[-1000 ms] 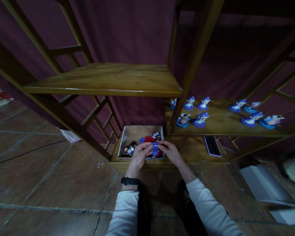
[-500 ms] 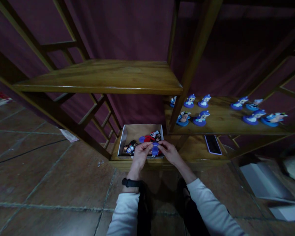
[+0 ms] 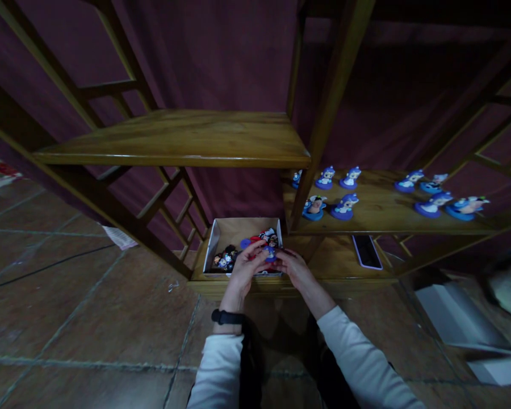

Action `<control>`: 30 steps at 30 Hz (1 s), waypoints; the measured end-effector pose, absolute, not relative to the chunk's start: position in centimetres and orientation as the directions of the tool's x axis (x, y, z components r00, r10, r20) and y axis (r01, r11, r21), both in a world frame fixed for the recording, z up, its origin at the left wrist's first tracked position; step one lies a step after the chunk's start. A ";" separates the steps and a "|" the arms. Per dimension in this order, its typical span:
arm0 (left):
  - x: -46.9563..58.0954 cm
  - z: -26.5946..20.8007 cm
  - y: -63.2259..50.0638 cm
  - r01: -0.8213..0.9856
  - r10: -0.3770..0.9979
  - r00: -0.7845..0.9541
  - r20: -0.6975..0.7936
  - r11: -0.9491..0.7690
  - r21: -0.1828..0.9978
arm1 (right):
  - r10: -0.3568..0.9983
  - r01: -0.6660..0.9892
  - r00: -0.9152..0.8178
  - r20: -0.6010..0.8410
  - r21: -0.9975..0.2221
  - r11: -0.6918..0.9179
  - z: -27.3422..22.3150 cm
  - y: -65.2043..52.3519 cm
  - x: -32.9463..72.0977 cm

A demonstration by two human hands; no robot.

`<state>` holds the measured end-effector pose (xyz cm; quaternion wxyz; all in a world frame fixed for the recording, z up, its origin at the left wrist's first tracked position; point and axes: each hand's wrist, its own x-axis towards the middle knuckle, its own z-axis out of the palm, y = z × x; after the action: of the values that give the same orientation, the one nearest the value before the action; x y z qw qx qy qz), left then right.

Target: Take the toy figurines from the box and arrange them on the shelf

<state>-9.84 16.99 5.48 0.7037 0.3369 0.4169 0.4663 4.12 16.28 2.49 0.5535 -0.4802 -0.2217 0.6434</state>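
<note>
Blue piece [image 3: 269,254] in both hands' pinching grip over toy-filled box [image 3: 216,234], shelf post [image 3: 319,122] just right.

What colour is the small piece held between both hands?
Blue, seen in the head view.

No lettering, label, brand or number can be read anywhere: the figurines [image 3: 343,206] on the wooden shelf [image 3: 383,218] and the cardboard box [image 3: 234,230] show no legible print.

Your left hand [image 3: 243,268] and right hand [image 3: 296,267] pinch a small blue piece [image 3: 271,254] together over the open box [image 3: 221,234] on the bottom shelf [image 3: 332,267].
</note>
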 end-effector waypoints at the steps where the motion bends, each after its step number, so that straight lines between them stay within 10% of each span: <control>1: -9.8 5.5 17.0 -0.365 0.940 0.216 -0.263 0.328 0.872 | 0.924 -0.500 0.081 -0.373 -0.817 -0.286 2.6 16.3 4.1; 30: -10.1 4.0 17.7 -0.198 0.940 0.231 -0.250 0.297 0.934 | 0.943 -0.528 0.055 -0.330 -0.811 -0.253 3.3 15.3 3.9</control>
<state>-10.13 17.74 4.05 0.6678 0.4120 0.4502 0.4262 3.85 15.30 3.32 0.5671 -0.4537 -0.2283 0.6485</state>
